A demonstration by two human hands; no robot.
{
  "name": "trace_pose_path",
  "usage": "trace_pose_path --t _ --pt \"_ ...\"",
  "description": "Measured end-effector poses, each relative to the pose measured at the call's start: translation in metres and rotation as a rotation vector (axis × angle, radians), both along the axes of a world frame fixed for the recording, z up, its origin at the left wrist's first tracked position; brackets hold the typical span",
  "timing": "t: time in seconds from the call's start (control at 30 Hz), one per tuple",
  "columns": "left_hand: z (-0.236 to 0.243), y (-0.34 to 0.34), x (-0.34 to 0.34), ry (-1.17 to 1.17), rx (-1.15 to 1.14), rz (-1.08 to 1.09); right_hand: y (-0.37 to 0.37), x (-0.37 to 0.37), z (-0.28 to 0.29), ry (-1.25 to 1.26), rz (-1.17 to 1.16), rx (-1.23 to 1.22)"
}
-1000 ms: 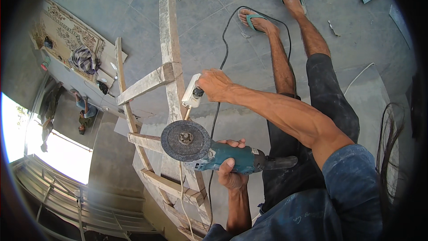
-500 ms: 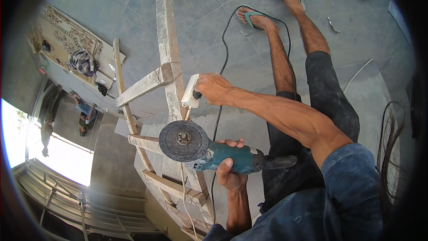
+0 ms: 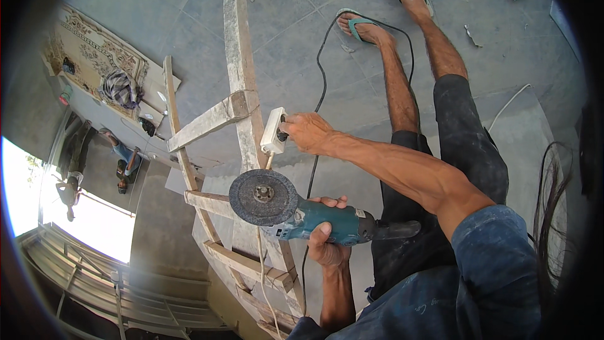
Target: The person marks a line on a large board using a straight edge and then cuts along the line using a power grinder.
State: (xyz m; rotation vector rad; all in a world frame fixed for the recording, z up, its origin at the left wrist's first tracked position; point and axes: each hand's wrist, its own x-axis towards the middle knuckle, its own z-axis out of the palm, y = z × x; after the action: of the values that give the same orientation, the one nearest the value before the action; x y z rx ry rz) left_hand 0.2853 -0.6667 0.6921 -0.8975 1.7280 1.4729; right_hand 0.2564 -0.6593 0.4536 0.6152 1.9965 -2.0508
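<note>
My left hand (image 3: pixel 328 245) is wrapped around the teal body of an angle grinder (image 3: pixel 340 225), thumb on the near side and fingertips showing beyond it. The grinder's dark round disc (image 3: pixel 251 204) faces up, and its black rear end points right, toward my lap. My right hand (image 3: pixel 308 132) is stretched across above the grinder. Its fingers close on a black plug (image 3: pixel 281 132) at the side of a white power strip (image 3: pixel 272 135). The strip lies against a wooden ladder-like frame (image 3: pixel 242 82). How deep the plug sits cannot be made out.
A black cable (image 3: pixel 322 75) loops over the floor past my sandalled feet (image 3: pixel 371 30). A white cord (image 3: pixel 263 277) trails down from the strip. Patterned sheet (image 3: pixel 94 50) with a bundled cloth (image 3: pixel 121 88) lies at left; two people (image 3: pixel 124 160) are beyond. Metal framing (image 3: pixel 113 289) stands lower left.
The fingers of my right hand have drawn back slightly from the strip's edge onto the plug. The grinder stays in my left hand. A person in the background has shifted a little.
</note>
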Motion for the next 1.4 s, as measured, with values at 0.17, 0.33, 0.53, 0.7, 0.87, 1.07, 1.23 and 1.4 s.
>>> trace_pose_path --t 0.17,0.33,0.53,0.7,0.87,1.07,1.23,1.4 --pt "0.001 -0.001 0.003 0.001 -0.006 -0.019 -0.007 -0.004 -0.009 -0.109 0.075 -0.08" --pt "0.002 -0.002 0.005 0.006 -0.02 -0.01 -0.003 -0.004 -0.012 -0.11 0.035 -0.2" --pt "0.002 -0.003 0.01 -0.008 -0.02 0.016 -0.004 0.003 -0.01 0.041 -0.126 -0.219" --pt "0.004 -0.01 0.01 0.001 -0.005 0.018 0.009 0.0 0.002 0.117 -0.121 -0.164" --pt "0.008 -0.013 0.005 0.004 0.006 0.048 0.014 0.003 0.012 0.084 -0.065 -0.132" --pt "0.009 -0.015 0.0 -0.001 0.011 0.054 0.007 0.003 0.005 0.076 -0.142 -0.116" --pt "0.003 -0.019 -0.002 -0.016 0.012 0.058 0.003 0.001 0.0 0.074 -0.012 -0.076" --pt "0.003 -0.021 -0.004 -0.025 0.002 0.064 0.001 0.002 -0.001 0.053 -0.082 -0.148"
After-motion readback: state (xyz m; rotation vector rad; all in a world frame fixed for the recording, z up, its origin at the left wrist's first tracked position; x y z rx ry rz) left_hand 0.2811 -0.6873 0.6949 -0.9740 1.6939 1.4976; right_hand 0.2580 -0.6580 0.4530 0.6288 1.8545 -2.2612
